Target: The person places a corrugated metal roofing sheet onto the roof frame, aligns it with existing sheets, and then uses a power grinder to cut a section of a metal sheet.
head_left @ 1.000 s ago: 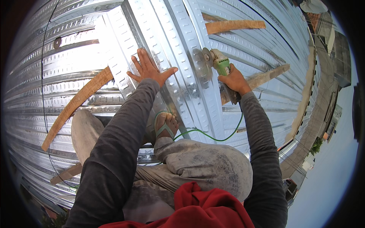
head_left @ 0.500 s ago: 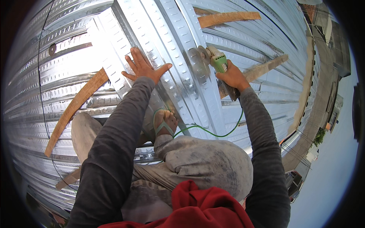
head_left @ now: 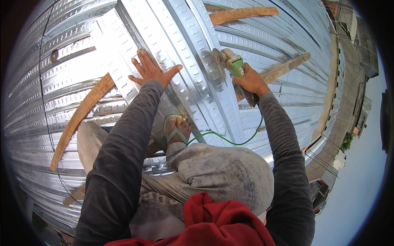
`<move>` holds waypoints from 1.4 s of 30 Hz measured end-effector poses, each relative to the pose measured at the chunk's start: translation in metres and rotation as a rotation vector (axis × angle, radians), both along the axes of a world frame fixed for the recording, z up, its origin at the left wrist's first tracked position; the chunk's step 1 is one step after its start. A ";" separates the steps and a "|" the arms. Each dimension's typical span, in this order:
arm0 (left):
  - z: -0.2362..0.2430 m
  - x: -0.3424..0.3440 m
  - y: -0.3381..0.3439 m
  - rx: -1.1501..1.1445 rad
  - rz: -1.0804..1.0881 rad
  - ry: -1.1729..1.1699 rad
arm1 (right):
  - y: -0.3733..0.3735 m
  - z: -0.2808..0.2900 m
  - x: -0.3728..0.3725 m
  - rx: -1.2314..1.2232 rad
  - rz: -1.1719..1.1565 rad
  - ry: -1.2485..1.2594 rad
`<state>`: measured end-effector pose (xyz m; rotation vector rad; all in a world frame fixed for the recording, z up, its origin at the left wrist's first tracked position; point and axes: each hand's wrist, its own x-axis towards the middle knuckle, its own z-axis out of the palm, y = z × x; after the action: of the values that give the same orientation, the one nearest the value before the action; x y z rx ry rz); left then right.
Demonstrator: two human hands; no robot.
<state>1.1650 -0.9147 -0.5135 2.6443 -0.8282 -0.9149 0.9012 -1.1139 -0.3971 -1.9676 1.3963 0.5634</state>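
My right hand [head_left: 253, 80] grips a green angle grinder [head_left: 234, 64] round its body. The grinder's disc [head_left: 218, 58] is at the right part of a ribbed metal sheet [head_left: 193, 65]; whether it touches the metal I cannot tell. Spread flat on the same sheet, my left hand [head_left: 151, 72] has its fingers apart and holds nothing. A green power cord [head_left: 230, 142] loops from the grinder's rear toward my foot [head_left: 178, 128], which rests on the sheet in a flip-flop.
More ribbed sheets lie beneath. Wooden planks [head_left: 82, 117] [head_left: 285, 67] [head_left: 245, 15] lie to both sides. A small round disc [head_left: 54, 55] sits at the far left, near a thin dark cable [head_left: 41, 78]. The roof edge [head_left: 328, 102] runs along the right, with buildings beyond.
The view has shifted slightly. Both hands keep the same places on the sheet and the grinder, and I see no clear movement of the tool along the metal.
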 end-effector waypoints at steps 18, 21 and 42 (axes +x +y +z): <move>0.000 -0.002 0.000 0.002 -0.014 -0.036 | 0.010 0.004 -0.014 -0.003 -0.009 -0.012; -0.005 0.000 0.001 -0.007 -0.024 -0.013 | 0.012 0.000 -0.019 -0.016 -0.004 -0.027; -0.006 -0.001 0.002 -0.040 -0.010 -0.052 | 0.019 0.005 -0.033 0.010 0.000 0.015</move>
<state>1.1637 -0.9126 -0.5194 2.6423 -0.8632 -0.8263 0.8686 -1.0949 -0.3922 -1.9587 1.4001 0.5851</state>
